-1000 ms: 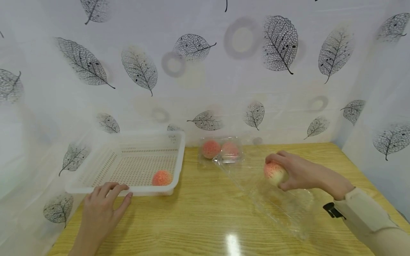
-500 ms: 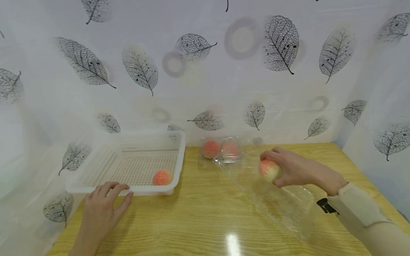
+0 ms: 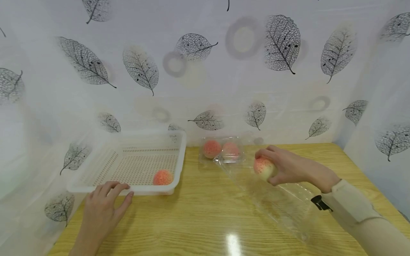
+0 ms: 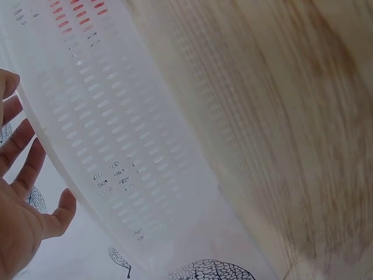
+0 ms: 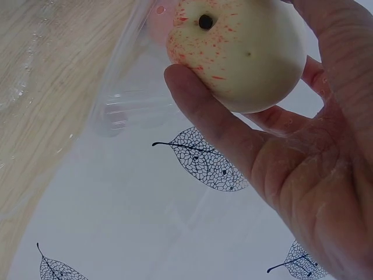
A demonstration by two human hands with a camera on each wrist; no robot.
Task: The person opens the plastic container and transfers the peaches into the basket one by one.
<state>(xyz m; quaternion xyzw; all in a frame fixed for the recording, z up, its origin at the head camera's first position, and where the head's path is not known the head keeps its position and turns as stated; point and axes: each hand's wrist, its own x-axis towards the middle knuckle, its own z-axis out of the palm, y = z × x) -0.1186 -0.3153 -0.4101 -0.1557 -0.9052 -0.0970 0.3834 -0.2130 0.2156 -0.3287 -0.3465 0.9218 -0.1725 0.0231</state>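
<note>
My right hand (image 3: 291, 165) grips a pink-and-cream peach (image 3: 263, 168) between thumb and fingers, above an open clear plastic clamshell box (image 3: 288, 209). In the right wrist view, the peach (image 5: 250, 70) shows a small dark pit near the fingertips. Two pinkish peaches (image 3: 211, 149) sit in the box's far end, under clear plastic. At the left, my left hand (image 3: 100, 211) rests its fingers on the near rim of a white plastic basket (image 3: 182, 153), thumb spread apart. One peach (image 3: 162, 177) lies in the basket's near right corner. The left wrist view shows the basket's slotted side (image 4: 111, 122).
The basket and box stand on a yellow wood-grain table (image 3: 198, 220). Bare tabletop lies between them. A white curtain (image 3: 205, 85) with leaf prints hangs behind the table and along both sides.
My right hand has moved left and slightly away from me with the peach, over the clear box. The left hand stays on the basket rim.
</note>
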